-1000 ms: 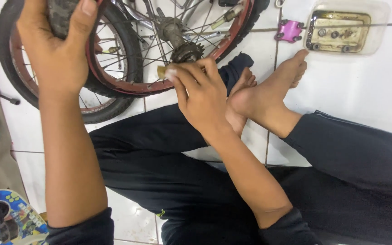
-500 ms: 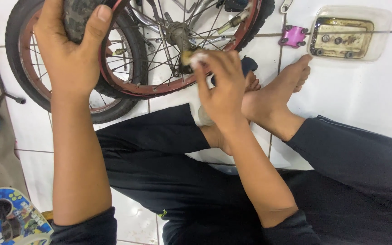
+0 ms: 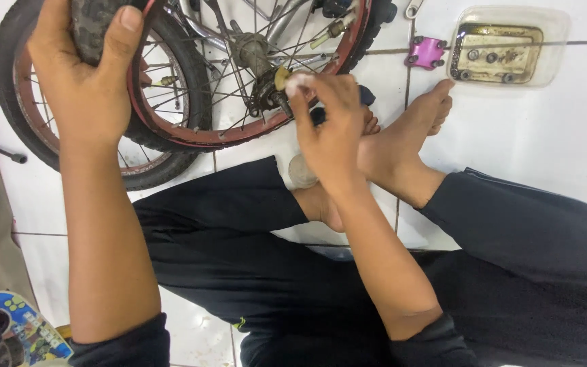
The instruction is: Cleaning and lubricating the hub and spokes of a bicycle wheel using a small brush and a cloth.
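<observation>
Crossed legs in dark trousers nearest viewer, bare foot just right of right hand. Right hand fingers pinched narrow on small white bit, pressed at sprocket of wheel hub. Left hand fingers wrapped over knobby tyre, thumb on red rim side. Second wheel lies beneath. Beyond right fingers, on white tiled floor: purple metal part, clear tray holding small bolts.
</observation>
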